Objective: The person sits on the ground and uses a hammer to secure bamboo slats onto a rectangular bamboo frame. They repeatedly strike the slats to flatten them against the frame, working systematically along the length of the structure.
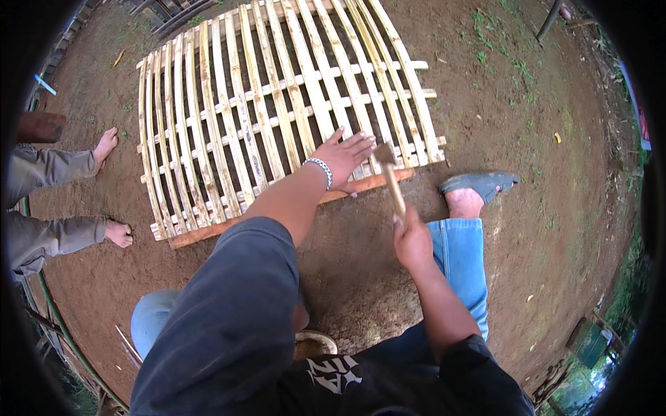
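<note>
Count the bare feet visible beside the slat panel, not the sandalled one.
2, both at the left edge: one foot by the panel's upper left side, the other foot near its lower left corner. More may be hidden outside the frame.

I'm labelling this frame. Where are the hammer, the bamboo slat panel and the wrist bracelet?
hammer (393, 187): head view, on its wooden handle above the right hand.
bamboo slat panel (229, 118): head view, on a slat near its middle.
wrist bracelet (322, 169): head view, on the band at the left wrist.

A dark navy short-sleeved shirt with white lettering on the chest is worn, with blue jeans, a grey sandal (479, 184) and, above it in view, a silver wrist bracelet (321, 170).
</note>
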Demonstrator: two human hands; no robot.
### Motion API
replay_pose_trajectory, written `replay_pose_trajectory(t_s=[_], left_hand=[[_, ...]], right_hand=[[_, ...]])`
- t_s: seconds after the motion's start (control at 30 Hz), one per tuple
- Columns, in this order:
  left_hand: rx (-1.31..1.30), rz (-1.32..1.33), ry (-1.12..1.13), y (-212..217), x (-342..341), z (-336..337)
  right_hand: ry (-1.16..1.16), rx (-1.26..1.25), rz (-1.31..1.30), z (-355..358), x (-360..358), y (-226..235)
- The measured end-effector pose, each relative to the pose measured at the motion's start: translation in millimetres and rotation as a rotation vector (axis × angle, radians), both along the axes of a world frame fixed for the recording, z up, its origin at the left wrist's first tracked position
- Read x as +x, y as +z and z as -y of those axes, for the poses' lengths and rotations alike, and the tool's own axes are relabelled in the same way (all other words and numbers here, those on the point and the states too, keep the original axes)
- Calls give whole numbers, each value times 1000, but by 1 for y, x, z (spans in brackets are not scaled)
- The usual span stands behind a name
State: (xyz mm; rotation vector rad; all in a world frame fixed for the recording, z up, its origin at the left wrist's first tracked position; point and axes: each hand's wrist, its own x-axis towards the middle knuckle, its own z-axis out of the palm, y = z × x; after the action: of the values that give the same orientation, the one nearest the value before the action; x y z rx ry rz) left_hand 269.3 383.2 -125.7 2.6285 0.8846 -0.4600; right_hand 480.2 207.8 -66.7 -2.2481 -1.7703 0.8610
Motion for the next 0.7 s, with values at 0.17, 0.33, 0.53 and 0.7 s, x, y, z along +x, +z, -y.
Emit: replay_pose_trajectory(t_s=[0.17, 0.33, 0.53, 0.7], left_hand=[[10, 22, -7, 5, 6, -1], [1, -13, -25, 8, 3, -7], [-17, -33, 33, 15, 1, -6], [-22, -51, 15, 11, 2, -8]], right_hand=[[-213, 107, -52, 11, 11, -16], [5, -174, 153, 2, 24, -2], [-364, 346, -388, -28, -2, 48], [-83, 111, -88, 17, 5, -17]])
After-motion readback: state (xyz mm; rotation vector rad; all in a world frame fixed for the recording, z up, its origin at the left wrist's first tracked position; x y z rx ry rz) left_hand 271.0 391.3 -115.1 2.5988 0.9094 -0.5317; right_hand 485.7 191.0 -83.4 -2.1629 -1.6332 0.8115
